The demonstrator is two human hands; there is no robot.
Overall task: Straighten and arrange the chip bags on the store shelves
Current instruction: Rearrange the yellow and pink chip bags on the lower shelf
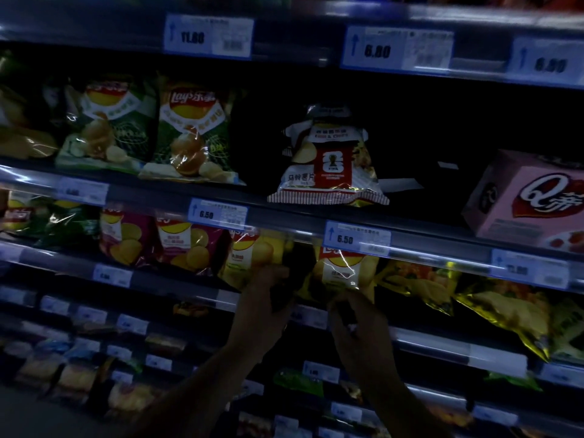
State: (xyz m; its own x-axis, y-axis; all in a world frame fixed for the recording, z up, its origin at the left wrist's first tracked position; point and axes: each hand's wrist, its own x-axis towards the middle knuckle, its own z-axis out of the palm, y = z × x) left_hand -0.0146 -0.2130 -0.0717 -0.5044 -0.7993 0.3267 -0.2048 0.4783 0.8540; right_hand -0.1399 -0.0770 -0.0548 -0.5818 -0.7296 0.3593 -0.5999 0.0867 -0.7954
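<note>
in a dim store aisle, a left hand (pixel 268 287) grasps one yellow chip bag (pixel 252 257) while the right hand (pixel 354 314) pinches the neighbouring yellow bag (pixel 343 273) on the third shelf (pixel 442 341) down.

The green chip bag (pixel 192 134) carries the Lay's logo. Top rail price tags read 11.80 (pixel 208 36) and 6.80 (pixel 396 50) (a third is blurred). The white-and-red bag (pixel 330 162) shows "FIFA" and 马铃薯片. Two tags on the middle rail read 6.50 (pixel 218 214) (pixel 356 238). The pink box (pixel 527 197) bears a large "Q".
</note>
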